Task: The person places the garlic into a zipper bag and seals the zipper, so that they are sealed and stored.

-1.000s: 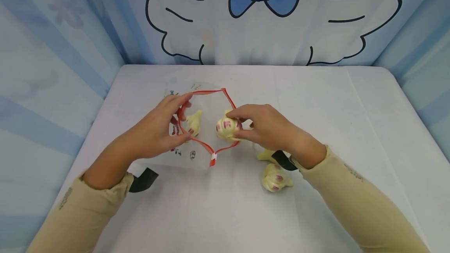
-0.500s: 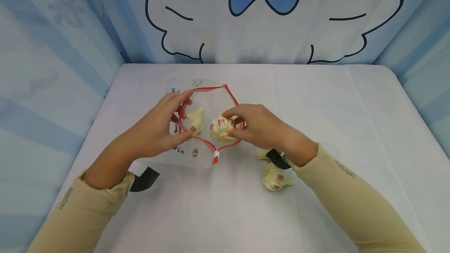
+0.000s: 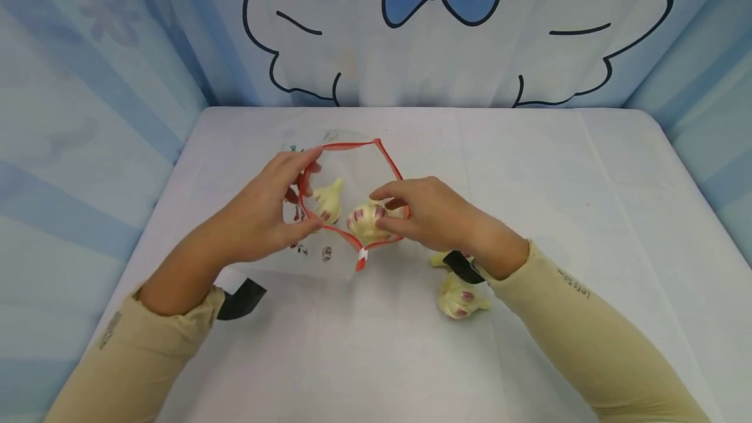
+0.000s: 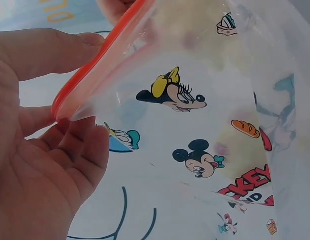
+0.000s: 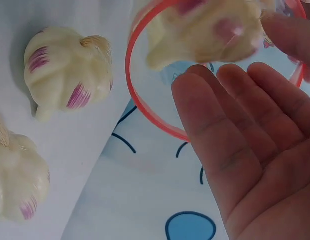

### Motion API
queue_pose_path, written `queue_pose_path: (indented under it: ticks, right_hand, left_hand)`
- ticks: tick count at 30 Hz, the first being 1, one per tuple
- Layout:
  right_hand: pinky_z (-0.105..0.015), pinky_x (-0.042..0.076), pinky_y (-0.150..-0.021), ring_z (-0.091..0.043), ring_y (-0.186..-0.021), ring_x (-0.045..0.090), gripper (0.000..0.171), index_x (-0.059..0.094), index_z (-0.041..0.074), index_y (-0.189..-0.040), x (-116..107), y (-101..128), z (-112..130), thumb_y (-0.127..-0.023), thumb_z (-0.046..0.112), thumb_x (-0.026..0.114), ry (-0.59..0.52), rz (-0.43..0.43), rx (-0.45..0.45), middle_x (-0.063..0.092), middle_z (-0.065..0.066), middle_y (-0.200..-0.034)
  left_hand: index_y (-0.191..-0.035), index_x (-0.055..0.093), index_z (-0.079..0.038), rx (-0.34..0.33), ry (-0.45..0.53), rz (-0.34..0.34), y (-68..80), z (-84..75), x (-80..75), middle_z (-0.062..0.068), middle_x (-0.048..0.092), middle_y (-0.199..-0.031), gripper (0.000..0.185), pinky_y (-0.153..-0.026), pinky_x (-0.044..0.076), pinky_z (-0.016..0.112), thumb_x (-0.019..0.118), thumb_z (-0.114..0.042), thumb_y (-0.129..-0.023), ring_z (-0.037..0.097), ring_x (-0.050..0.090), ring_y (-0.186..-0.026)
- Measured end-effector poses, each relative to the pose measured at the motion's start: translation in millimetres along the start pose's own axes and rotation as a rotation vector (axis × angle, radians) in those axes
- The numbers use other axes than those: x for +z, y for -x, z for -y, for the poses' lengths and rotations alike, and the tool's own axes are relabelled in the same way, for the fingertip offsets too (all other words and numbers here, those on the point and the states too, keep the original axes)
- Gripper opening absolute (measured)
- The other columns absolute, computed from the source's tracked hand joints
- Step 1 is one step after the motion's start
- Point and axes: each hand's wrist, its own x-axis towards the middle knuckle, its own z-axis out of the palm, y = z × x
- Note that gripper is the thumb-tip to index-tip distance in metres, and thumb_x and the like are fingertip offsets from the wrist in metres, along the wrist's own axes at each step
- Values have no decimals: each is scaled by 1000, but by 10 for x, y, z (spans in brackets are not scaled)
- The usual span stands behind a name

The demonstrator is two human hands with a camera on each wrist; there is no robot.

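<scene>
My left hand [image 3: 279, 204] grips the red zip rim of a clear plastic bag [image 3: 346, 146], which is printed with cartoon figures. One yellowish garlic bulb [image 3: 329, 204] with purple streaks shows inside the bag. Another garlic bulb [image 3: 365, 222] sits lower at the bag's mouth, just below my right hand [image 3: 437, 214]. In the right wrist view, the fingers [image 5: 200, 95] of that hand are parted and stand apart from this bulb, which partly leaves the frame. Through the cloudy plastic, the left wrist view gives only blurred pale shapes.
Two more garlic bulbs lie on the white table: one nearer bulb [image 3: 461, 296], and one farther bulb [image 3: 440, 259] mostly hidden behind the right cuff. A curtain [image 3: 435, 64] with a blue bow hangs behind the table's far edge.
The right hand moved left with a garlic bulb into the bag's mouth, then its fingers spread and the bulb sank away from them. The left hand kept its hold on the rim.
</scene>
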Motion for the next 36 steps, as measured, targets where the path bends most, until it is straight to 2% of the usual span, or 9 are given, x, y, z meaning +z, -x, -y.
queue_pose_path:
  ticks: [8, 17, 22, 29, 36]
  right_hand:
    - [-34, 52, -81, -18, -102, 65, 41, 66, 3, -128, -51, 55, 25, -92, 20, 73, 31, -41, -30, 69, -3, -119]
    - [-39, 53, -85, -18, -98, 63, 38, 66, 4, -129, -113, 204, -42, -93, 15, 70, 10, -43, -15, 69, -5, -115]
    - [-42, 54, -87, -20, -105, 64, 38, 64, 2, -130, -116, 307, -127, -93, 11, 68, -19, -31, -8, 67, -7, -122]
    - [-43, 54, -87, -23, -106, 64, 43, 63, 1, -130, -121, 414, -216, -90, 16, 74, -31, -33, -34, 66, -7, -122]
    - [-43, 54, -85, -25, -106, 64, 44, 64, 3, -129, -121, 557, -267, -89, 17, 77, -47, -37, -13, 66, -6, -122]
  left_hand:
    - [-155, 28, -1, 4, 8, -6, 10, 3, -18, 15, 45, -134, 93, -89, 53, 41, 83, -5, -81, 22, 49, -106]
    - [-154, 30, 0, 4, 7, -6, 4, 3, -11, 14, 47, -130, 92, -89, 53, 41, 84, -5, -80, 21, 48, -108]
    - [-154, 29, 0, -2, 15, 1, 4, 5, -3, 13, 47, -129, 92, -90, 53, 41, 84, -5, -80, 21, 48, -108]
    - [-154, 29, 0, -16, 7, 9, 6, -6, 6, 14, 47, -130, 92, -90, 53, 41, 83, -5, -80, 21, 48, -107]
    - [-153, 30, 1, -6, 12, 10, 7, 6, 28, 14, 48, -127, 89, -90, 53, 41, 82, -5, -81, 21, 48, -106]
